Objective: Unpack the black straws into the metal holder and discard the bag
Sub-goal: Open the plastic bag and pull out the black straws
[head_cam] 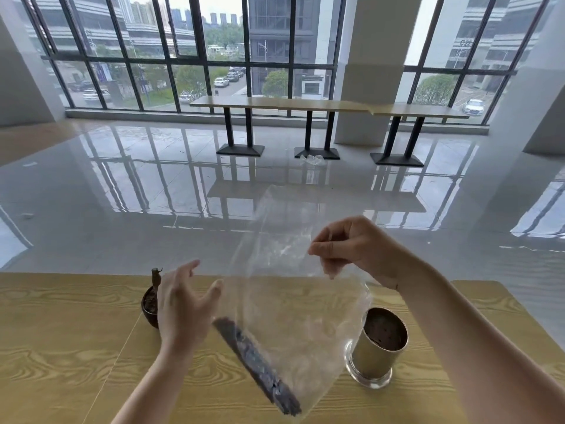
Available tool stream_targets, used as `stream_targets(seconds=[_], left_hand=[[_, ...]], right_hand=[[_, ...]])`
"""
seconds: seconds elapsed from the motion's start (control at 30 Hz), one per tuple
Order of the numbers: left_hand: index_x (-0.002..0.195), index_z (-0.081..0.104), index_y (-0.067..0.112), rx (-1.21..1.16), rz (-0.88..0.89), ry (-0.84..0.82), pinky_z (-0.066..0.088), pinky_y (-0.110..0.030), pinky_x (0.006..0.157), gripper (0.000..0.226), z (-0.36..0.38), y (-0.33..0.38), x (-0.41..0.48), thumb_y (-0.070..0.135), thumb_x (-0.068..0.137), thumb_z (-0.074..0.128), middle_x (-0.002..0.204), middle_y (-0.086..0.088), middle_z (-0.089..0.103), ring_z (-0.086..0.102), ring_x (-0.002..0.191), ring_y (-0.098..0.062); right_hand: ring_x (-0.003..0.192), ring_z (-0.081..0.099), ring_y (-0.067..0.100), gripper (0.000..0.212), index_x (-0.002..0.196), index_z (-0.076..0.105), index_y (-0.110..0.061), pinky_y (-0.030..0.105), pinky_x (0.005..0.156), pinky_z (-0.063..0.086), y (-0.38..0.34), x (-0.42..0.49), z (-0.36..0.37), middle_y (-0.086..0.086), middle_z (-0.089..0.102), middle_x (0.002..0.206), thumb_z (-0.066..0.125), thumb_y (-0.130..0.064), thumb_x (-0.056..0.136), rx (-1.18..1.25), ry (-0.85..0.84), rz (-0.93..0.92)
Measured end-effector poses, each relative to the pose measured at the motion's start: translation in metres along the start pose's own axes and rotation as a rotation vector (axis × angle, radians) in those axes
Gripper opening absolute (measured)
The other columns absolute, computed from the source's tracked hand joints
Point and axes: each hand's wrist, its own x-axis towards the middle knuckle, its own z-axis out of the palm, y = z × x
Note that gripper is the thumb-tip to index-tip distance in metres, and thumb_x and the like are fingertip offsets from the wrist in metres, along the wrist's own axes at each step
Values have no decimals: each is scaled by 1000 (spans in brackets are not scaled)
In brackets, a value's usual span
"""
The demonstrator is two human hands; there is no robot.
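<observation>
A clear plastic bag (293, 316) hangs above the wooden table (61, 347), and a bundle of black straws (256, 362) lies slanted along its lower left edge. My right hand (351, 249) pinches the bag's upper right edge and holds it up. With fingers spread, my left hand (183, 304) hovers by the bag's left side; whether it touches the plastic is unclear. The metal holder (377, 347) stands upright on the table at the right, just beside the bag, and looks dark inside.
A small dark pot with a stubby plant (151, 301) sits behind my left hand. Beyond the table lies a shiny tiled floor with a crumpled plastic scrap (312, 160) near a long bar table (321, 107) by the windows.
</observation>
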Motion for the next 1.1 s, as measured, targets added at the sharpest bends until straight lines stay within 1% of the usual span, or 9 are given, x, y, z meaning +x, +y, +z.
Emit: stream_targets(seconds=[0.07, 0.13, 0.23, 0.53, 0.67, 0.8, 0.9, 1.0, 1.1], left_hand=[[107, 61, 28, -194, 33, -11, 54, -35, 76, 44, 6, 19, -21, 61, 79, 61, 99, 8, 66, 65, 92, -12], [109, 62, 30, -501, -31, -352, 57, -29, 71, 58, 16, 47, -37, 77, 76, 56, 98, 5, 73, 71, 89, -9], [118, 65, 22, -823, -128, -642, 58, -29, 73, 52, 30, 81, -48, 63, 86, 62, 105, -2, 77, 73, 93, -15], [76, 72, 10, -803, -347, -143, 54, -35, 63, 21, 36, 76, -46, 25, 91, 68, 70, -10, 74, 69, 63, -22], [68, 70, 13, -694, -266, 31, 53, -40, 61, 21, 30, 68, -43, 17, 89, 68, 60, -8, 69, 64, 55, -17], [74, 68, 24, -610, -117, 48, 55, -47, 57, 17, 24, 71, -43, 22, 91, 66, 61, -5, 70, 66, 59, -31], [74, 66, 26, -555, -16, 7, 51, -44, 49, 18, 23, 72, -45, 22, 92, 65, 61, -7, 68, 62, 55, -35], [69, 64, 26, -471, 27, 20, 41, -21, 38, 23, 19, 65, -43, 15, 89, 66, 56, 3, 66, 55, 41, -13], [74, 64, 27, -354, 10, 111, 46, -24, 40, 20, 9, 52, -37, 12, 86, 67, 58, 7, 67, 60, 45, -14]], right_hand=[[54, 65, 19, 17, 88, 73, 3, 28, 57, 56, 5, 1, 12, 12, 71, 64, 77, -13, 81, 27, 1, 5], [54, 64, 19, 7, 84, 74, -1, 25, 55, 55, 10, 4, 26, 10, 71, 63, 75, -8, 86, 17, -9, 11], [53, 65, 16, 12, 77, 72, -6, 23, 52, 53, 15, 8, 45, 7, 69, 61, 75, -9, 88, 17, -4, 7], [48, 69, 21, 9, 89, 69, -13, 39, 55, 61, 10, -12, 20, 5, 69, 59, 72, -5, 86, -273, 368, 84], [79, 71, 20, 41, 124, 54, -31, 35, 76, 55, 3, -24, -1, -5, 75, 76, 63, -31, 84, -948, 391, 252], [102, 66, 22, 58, 134, 47, -42, 36, 80, 49, -12, -27, -7, -8, 72, 110, 66, -49, 80, -1020, 295, 321], [90, 71, 16, 53, 124, 56, -40, 40, 88, 54, -19, -16, -9, -8, 76, 93, 74, -53, 75, -893, 256, 359], [70, 73, 13, 27, 109, 65, -32, 39, 82, 59, -16, -2, -8, -6, 74, 65, 69, -27, 82, -837, 333, 361], [72, 69, 15, 34, 110, 67, -33, 39, 81, 58, -12, 3, -7, -7, 71, 59, 59, -22, 79, -894, 399, 341]])
